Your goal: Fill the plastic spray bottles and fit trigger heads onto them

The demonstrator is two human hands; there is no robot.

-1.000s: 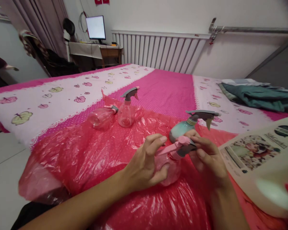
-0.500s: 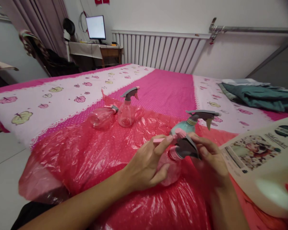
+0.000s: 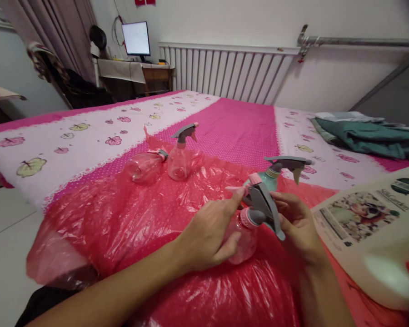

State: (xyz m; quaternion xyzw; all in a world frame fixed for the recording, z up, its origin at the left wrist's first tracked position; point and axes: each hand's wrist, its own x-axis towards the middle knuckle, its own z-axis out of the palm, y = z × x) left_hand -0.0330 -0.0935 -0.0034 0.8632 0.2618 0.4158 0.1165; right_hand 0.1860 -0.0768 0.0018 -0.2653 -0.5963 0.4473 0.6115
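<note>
My left hand (image 3: 207,236) is closed round the body of a small clear pink spray bottle (image 3: 240,240) that rests on a red plastic bag (image 3: 122,218). Its forefinger reaches up to the pink trigger lever. My right hand (image 3: 298,225) pinches the bottle's grey spray head (image 3: 264,204), which is tilted over the pink collar. Just behind stands a teal spray bottle (image 3: 271,177) with a grey head.
Two more pink spray bottles sit farther back on the bag, one lying (image 3: 145,165), one upright (image 3: 180,156). A printed cardboard box (image 3: 371,218) is at my right. Folded green cloth (image 3: 364,134) lies on the pink bedspread (image 3: 235,127). A radiator and desk stand beyond.
The grey spray head has turned in my right hand, its pink lever swinging up and its rear end down. My left forefinger has moved up to the lever.
</note>
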